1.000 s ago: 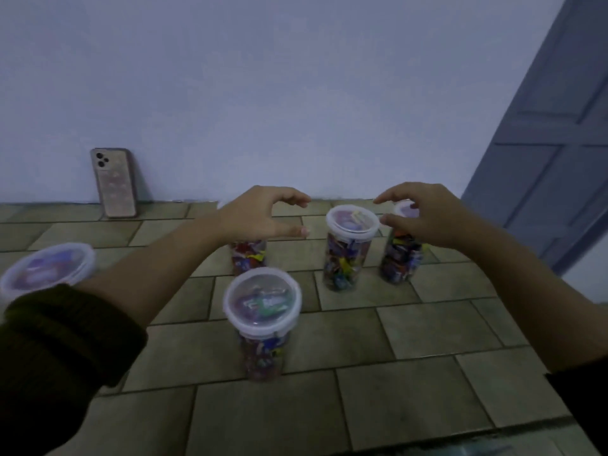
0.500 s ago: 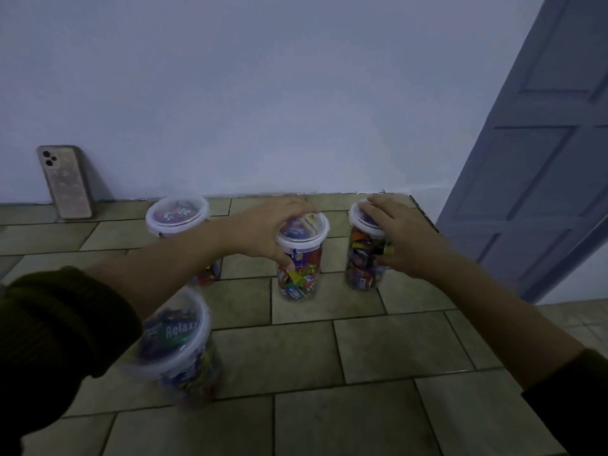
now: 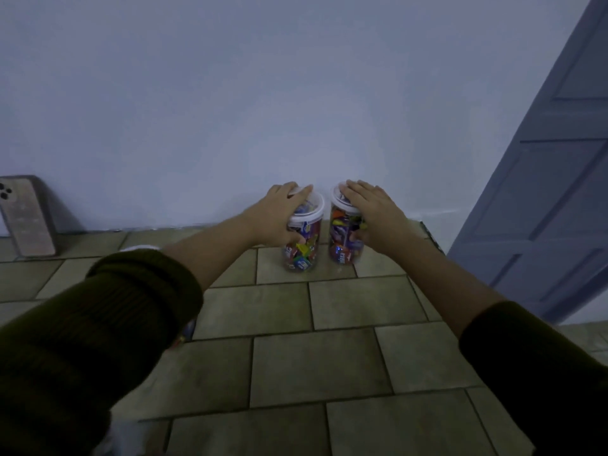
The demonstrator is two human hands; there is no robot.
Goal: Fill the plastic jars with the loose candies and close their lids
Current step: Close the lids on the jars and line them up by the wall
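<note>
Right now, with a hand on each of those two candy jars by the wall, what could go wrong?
The left clear plastic candy jar and the right clear plastic candy jar stand nearly touching; pushing one could topple the other. The left hand and right hand grip high, by the white lids, so a tall jar may tip. A white-lidded jar sits half hidden behind the dark green sleeve; drawing that arm back might knock it.
</note>
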